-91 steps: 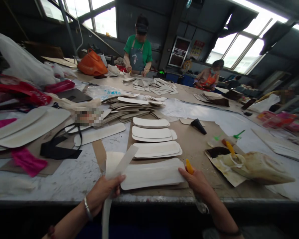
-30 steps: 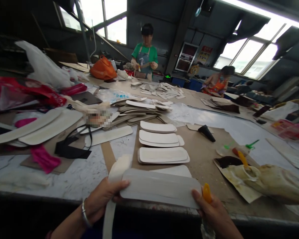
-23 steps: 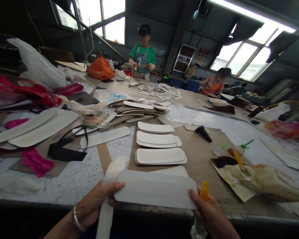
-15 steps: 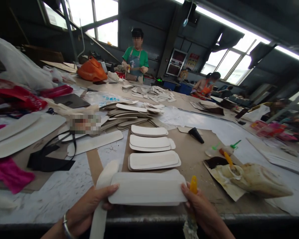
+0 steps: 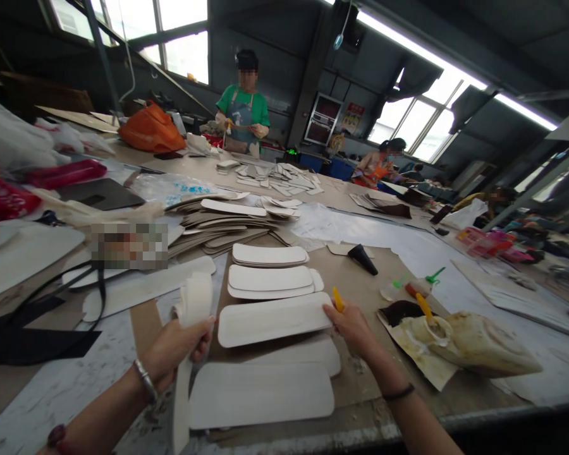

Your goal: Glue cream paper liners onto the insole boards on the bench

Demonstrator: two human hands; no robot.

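My left hand is closed around a long white strip that curls above the fist and hangs below it. My right hand pinches the right end of a white rounded panel held over the brown cardboard sheet, with a yellow tool tip sticking up between its fingers. Two more white panels lie flat on the cardboard just below the held one. Behind it lie further stacks of white panels.
A glue-stained paper with bottles lies right of my right hand; a black cone sits beyond. Piles of cut panels, black straps and plastic bags cover the left. A person in a green shirt stands at the far side; another sits at the right.
I have moved the held panel forward over the table, where my right hand alone now grips it. My left hand has let go of its end and keeps only the strip. The camera has tilted down.
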